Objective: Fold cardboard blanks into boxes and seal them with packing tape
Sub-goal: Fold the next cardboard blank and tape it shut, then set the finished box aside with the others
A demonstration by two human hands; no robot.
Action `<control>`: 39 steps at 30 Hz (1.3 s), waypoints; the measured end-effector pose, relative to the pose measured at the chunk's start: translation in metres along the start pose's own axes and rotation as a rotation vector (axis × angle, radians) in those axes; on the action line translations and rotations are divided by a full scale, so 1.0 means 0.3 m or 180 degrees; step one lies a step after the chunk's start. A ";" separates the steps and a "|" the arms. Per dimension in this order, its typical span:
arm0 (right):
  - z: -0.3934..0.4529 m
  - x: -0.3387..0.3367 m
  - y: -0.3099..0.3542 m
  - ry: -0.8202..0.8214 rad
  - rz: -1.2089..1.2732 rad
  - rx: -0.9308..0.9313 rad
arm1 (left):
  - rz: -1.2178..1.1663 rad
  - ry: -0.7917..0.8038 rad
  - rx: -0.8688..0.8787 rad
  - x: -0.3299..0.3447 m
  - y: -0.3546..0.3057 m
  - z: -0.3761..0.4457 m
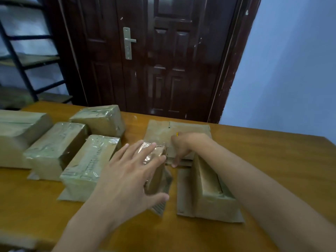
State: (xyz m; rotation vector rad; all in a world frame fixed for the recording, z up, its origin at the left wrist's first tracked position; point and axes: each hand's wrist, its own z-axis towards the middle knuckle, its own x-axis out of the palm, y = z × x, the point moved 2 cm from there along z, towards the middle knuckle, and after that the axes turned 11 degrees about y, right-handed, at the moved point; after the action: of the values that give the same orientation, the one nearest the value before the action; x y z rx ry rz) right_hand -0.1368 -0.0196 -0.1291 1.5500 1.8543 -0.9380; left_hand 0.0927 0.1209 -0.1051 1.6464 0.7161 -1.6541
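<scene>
We reach both forearms out over the wooden table (272,160), the left one coming in from the lower left, the right one slanting in from the lower right. Our left hand (127,171) lies palm down with fingers spread and nearly straight on top of a small taped box (156,171), the thumb stretched along its near side; it presses rather than grips. Our right hand (181,148) bends down at the wrist just beyond that box, its fingers curled toward the flat cardboard blank (181,131) lying at the table's far edge; whether they pinch the cardboard we cannot tell, since motion blurs them. Just right of the small box stands a half-folded box (209,193) with its flaps splayed on the table. To the left sit three sealed boxes (56,148), wrapped in clear tape, close together. A dark wooden door (163,60) stands behind the table.
</scene>
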 end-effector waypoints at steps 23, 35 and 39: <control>0.119 -0.112 -0.141 -0.1295 -0.0443 -0.0881 | -0.0469 -0.0163 -0.0096 0.138 -0.001 0.369; 0.065 -0.172 -0.250 -0.2313 0.1561 -0.0415 | -0.0393 -0.0072 -0.0081 0.129 0.013 0.389; -0.113 -0.303 -0.298 -0.3363 0.2008 -0.0021 | -0.0379 -0.0011 -0.0011 0.115 0.022 0.383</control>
State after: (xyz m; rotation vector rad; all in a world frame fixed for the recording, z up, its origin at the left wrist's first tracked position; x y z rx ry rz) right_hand -0.2063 -0.0562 -0.0231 1.1285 0.5835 -1.0994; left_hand 0.0282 0.0236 -0.1338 1.6257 0.8291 -1.7369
